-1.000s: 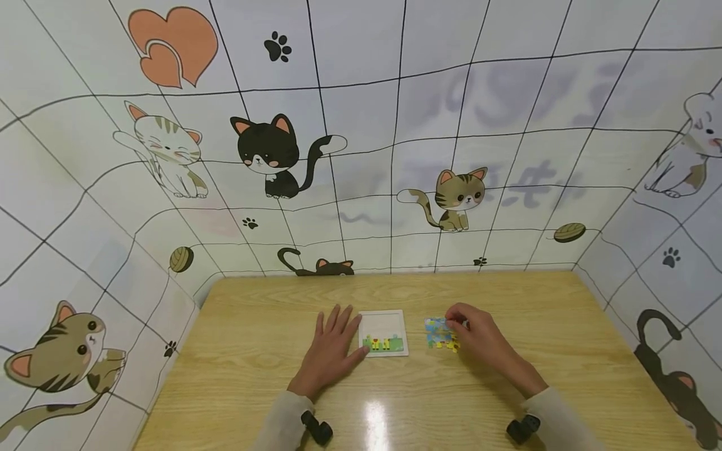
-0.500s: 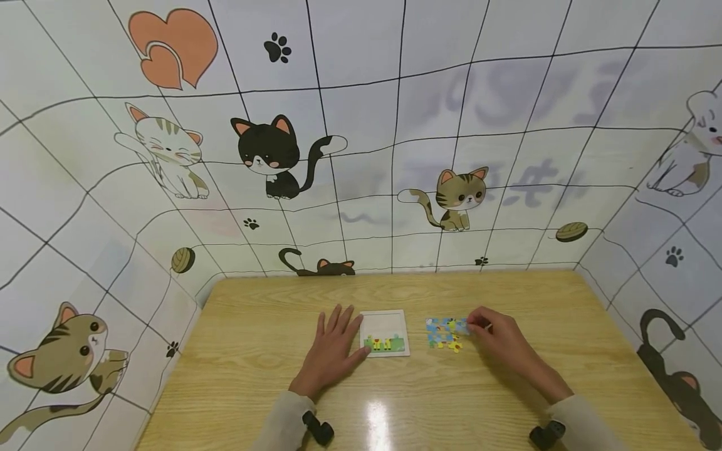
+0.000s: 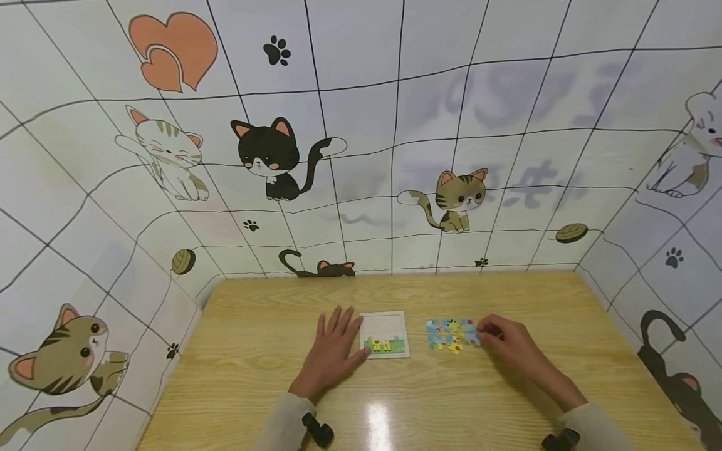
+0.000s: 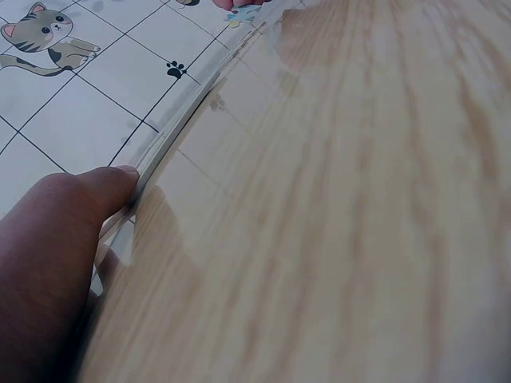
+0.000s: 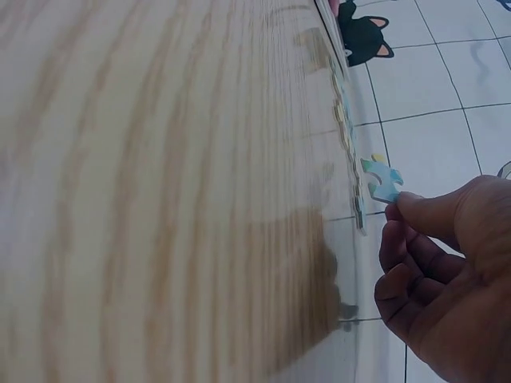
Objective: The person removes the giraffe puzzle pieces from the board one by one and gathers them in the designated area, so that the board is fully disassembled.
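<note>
My left hand (image 3: 331, 351) lies with fingers spread on the table, its thumb against the lower left edge of a white puzzle frame (image 3: 383, 316). Along the bottom of the frame sits a green strip of puzzle pieces (image 3: 386, 344) with yellow figures. In the left wrist view the thumb (image 4: 112, 187) touches the frame's edge. My right hand (image 3: 510, 341) pinches a light blue puzzle piece (image 5: 383, 179) between thumb and index finger, raised slightly off the table in the right wrist view. Just left of that hand lies a cluster of loose blue and yellow puzzle pieces (image 3: 445, 332).
The light wooden table (image 3: 271, 300) is shiny and reflects a lamp near its front edge. White walls (image 3: 361, 156) with cartoon cats and grid lines stand behind it and on both sides. Black wrist cameras (image 3: 318, 430) sit on both sleeves.
My right hand has moved right, from over the loose pieces to their right edge, with a blue puzzle piece in its fingers. More of the cluster shows. My left hand stays in place.
</note>
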Available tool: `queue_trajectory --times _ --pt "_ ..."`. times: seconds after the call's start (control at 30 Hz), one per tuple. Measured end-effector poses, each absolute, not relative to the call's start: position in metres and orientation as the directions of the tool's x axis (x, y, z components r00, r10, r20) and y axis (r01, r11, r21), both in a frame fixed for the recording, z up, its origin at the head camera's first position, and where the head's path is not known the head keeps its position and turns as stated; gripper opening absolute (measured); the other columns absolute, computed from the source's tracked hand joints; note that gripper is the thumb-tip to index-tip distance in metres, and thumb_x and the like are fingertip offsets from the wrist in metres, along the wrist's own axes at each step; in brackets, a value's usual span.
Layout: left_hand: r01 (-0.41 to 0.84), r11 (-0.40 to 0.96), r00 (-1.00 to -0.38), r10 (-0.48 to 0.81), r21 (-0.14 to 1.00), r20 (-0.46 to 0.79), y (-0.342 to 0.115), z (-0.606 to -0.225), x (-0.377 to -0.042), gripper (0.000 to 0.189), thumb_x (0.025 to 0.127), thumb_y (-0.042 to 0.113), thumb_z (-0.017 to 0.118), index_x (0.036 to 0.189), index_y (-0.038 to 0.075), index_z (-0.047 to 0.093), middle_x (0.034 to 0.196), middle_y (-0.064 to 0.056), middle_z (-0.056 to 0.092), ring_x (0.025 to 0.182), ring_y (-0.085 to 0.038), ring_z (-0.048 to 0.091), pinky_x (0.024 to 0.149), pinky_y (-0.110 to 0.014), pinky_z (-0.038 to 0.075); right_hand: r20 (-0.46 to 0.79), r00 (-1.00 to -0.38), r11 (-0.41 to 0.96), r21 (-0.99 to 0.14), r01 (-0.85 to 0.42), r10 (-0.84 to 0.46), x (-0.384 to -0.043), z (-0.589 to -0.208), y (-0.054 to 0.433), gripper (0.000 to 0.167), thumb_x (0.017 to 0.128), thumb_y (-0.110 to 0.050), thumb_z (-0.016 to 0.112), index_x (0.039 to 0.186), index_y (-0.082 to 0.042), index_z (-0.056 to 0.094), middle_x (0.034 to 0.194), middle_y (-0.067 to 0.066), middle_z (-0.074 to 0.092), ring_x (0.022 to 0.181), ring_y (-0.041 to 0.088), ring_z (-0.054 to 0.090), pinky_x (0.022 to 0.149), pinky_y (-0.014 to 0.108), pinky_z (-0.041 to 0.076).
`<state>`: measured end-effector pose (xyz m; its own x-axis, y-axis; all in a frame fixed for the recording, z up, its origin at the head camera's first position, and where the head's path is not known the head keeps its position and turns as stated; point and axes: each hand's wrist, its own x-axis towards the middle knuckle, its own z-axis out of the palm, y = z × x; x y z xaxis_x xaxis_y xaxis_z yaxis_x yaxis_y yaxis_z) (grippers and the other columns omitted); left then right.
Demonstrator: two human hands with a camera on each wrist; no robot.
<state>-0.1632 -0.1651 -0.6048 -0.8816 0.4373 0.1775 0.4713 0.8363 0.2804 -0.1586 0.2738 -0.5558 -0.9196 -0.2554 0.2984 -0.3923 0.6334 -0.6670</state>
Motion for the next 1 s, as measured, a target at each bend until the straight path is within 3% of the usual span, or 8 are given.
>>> queue_trajectory --times 0.43,0.67,1.0 --pt "0.465 0.836 -0.885 0.435 0.291 0.164 -0.164 -0.604 -0.163 0.082 0.109 0.070 0.046 0.173 0.018 0.040 0.182 -0.012 0.027 0.170 -0.039 0.014 0.132 -0.070 0.004 0.174 -0.944 0.630 -0.709 -0.318 -0.280 -0.159 -0.560 0.279 0.010 0.100 0.003 0.078 0.102 -0.007 0.076 0.093 0.001 0.076 0.082 0.002 0.064 0.070 0.026 0.056" --pt "0.479 0.831 -0.876 0.436 0.281 0.205 -0.165 -0.604 -0.164 0.080 0.109 0.067 0.049 0.170 0.014 0.045 0.179 -0.015 0.032 0.167 -0.044 0.020 0.130 -0.074 0.011 0.206 -0.932 0.647 -0.675 -0.355 -0.297 -0.166 -0.561 0.277 0.014 0.099 0.002 0.079 0.100 -0.011 0.079 0.095 -0.004 0.077 0.086 0.003 0.067 0.074 0.027 0.058" --pt "0.486 0.817 -0.873 0.438 0.311 0.217 -0.166 -0.611 -0.165 0.083 0.109 0.071 0.045 0.171 0.016 0.043 0.180 -0.013 0.030 0.169 -0.041 0.017 0.130 -0.073 0.008 0.237 -0.928 0.639 -0.674 -0.370 -0.288 -0.163 -0.567 0.277 0.015 0.098 0.002 0.080 0.099 -0.012 0.079 0.094 -0.003 0.075 0.083 0.001 0.064 0.070 0.026 0.056"
